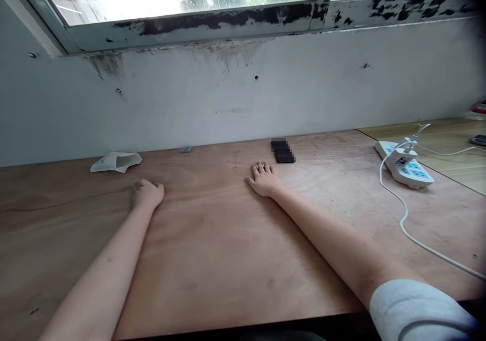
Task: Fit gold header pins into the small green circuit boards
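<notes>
Fingers (pixel 141 188) of the left hand (pixel 148 194) curl together against the worktop, their tips hidden behind the knuckles, with nothing visible in them. Fingers (pixel 262 167) of the right hand (pixel 262 179) lie apart and nearly flat on the same surface, gripping nothing. Both forearms stretch forward from the bottom of the view, and a pale sleeve (pixel 417 310) covers the right arm near the elbow.

The worktop (pixel 197 275) is bare plywood, running along a scuffed, grey-white wall (pixel 243 103). Above the wall sits a window frame (pixel 212 27) with peeling black paint and wet glass. At the far right, a paler wooden board (pixel 440 143) meets the worktop. On the worktop to the right stands a white power strip (pixel 404 164), with a white cable (pixel 402 219) looping toward the near edge.

Well to the left of the left hand's line, and farther back, lies a crumpled white paper (pixel 116 162) near the wall. A black object (pixel 283 152), too blurred to identify, lies just beyond the right hand. A small grey item (pixel 186 149) sits against the foot of the wall, between the paper and the black object.
</notes>
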Available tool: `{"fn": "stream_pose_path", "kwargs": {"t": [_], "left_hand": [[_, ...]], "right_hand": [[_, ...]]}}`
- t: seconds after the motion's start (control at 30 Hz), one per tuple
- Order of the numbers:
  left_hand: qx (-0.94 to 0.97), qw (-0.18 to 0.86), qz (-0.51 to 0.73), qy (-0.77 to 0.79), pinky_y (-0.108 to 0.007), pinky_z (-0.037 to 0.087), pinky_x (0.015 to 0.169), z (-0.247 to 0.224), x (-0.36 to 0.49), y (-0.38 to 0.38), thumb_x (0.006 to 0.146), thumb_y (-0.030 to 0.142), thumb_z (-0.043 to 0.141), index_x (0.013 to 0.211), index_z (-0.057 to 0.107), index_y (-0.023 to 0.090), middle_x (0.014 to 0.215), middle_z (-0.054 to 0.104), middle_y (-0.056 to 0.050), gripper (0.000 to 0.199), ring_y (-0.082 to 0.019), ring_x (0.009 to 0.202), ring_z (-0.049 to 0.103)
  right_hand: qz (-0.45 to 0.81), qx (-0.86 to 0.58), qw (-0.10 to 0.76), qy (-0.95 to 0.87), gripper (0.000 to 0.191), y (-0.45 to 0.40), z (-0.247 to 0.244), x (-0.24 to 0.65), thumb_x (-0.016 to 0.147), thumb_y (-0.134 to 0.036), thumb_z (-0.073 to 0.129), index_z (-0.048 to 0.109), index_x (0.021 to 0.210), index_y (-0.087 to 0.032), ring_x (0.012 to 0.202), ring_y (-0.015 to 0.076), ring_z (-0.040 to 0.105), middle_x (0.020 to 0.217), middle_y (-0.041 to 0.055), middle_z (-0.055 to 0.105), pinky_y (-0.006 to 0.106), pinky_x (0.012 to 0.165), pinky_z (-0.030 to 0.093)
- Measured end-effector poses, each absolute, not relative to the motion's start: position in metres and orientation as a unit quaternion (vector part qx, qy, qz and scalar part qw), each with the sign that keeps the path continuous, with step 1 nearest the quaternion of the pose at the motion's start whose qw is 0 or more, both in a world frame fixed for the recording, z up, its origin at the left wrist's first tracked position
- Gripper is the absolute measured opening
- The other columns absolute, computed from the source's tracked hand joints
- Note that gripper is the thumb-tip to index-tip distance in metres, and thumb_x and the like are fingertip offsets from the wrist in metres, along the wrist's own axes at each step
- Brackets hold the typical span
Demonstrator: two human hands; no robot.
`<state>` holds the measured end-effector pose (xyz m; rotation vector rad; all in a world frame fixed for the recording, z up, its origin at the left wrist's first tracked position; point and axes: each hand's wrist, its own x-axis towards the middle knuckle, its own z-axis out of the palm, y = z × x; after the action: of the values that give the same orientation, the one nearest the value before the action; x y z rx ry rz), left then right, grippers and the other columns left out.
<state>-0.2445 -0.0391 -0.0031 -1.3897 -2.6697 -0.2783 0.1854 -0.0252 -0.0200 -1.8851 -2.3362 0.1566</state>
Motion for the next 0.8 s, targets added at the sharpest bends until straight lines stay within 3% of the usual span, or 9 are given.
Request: {"fn": "stream_pose_path", "kwargs": {"t": [0.07,0.17,0.33,0.6,0.7,0.8], "left_hand": [[-0.541,0.078,-0.098,-0.832,-0.046,0.045,0.097,-0.004,-0.197,-0.038,0.089,0.030,0.041,0.135,0.041,-0.010,0.133,0.051,-0.037,0.061,-0.040,0.124,0.054],[-0.643,0.067,-0.117,-0.754,-0.042,0.044,0.099,-0.003,-0.127,-0.043,0.092,0.030,0.039,0.126,0.056,0.003,0.132,0.055,-0.028,0.046,-0.035,0.122,0.055],[-0.752,0.063,-0.147,-0.639,-0.040,0.041,0.100,0.001,-0.028,-0.063,0.095,0.033,0.042,0.129,0.057,0.017,0.126,0.058,-0.017,0.041,-0.030,0.118,0.053],[-0.792,0.037,-0.194,-0.577,-0.041,0.042,0.094,-0.001,0.000,-0.065,0.093,0.033,0.052,0.117,0.064,0.022,0.114,0.059,-0.012,0.029,-0.029,0.110,0.051],[-0.789,0.015,-0.211,-0.577,-0.042,0.041,0.095,-0.004,-0.009,-0.061,0.092,0.033,0.055,0.116,0.065,0.023,0.112,0.060,-0.011,0.029,-0.029,0.110,0.051],[-0.794,0.001,-0.221,-0.566,-0.042,0.041,0.096,-0.005,-0.013,-0.060,0.091,0.034,0.056,0.115,0.066,0.023,0.112,0.061,-0.010,0.028,-0.029,0.110,0.050]], "right_hand": [[0.050,-0.625,0.069,-0.776,0.085,-0.025,-0.020,0.185,0.096,-0.069,0.017,0.023,0.158,-0.012,0.150,0.0387,0.008,0.163,0.0167,0.015,0.054,0.119,0.009],[0.048,-0.625,0.072,-0.776,0.084,-0.026,-0.020,0.184,0.096,-0.069,0.019,0.025,0.158,-0.012,0.149,0.0386,0.009,0.163,0.0167,0.016,0.055,0.119,0.010],[0.051,-0.627,0.081,-0.773,0.082,-0.028,-0.017,0.184,0.097,-0.067,0.021,0.025,0.158,-0.012,0.150,0.0387,0.005,0.163,0.0154,0.015,0.054,0.119,0.008],[0.055,-0.615,0.123,-0.777,0.075,-0.034,-0.013,0.186,0.099,-0.062,0.030,0.035,0.154,-0.012,0.149,0.0411,0.006,0.161,0.0155,0.024,0.059,0.117,0.007],[0.023,-0.576,0.206,-0.791,0.059,-0.036,-0.008,0.186,0.100,-0.048,0.040,0.046,0.147,-0.014,0.147,0.0371,0.019,0.154,0.0150,0.038,0.055,0.117,0.015],[0.025,-0.488,0.334,-0.806,0.039,-0.036,-0.002,0.186,0.102,-0.029,0.037,0.060,0.132,-0.018,0.131,0.0262,0.046,0.135,0.0117,0.059,0.042,0.110,0.035]]}}
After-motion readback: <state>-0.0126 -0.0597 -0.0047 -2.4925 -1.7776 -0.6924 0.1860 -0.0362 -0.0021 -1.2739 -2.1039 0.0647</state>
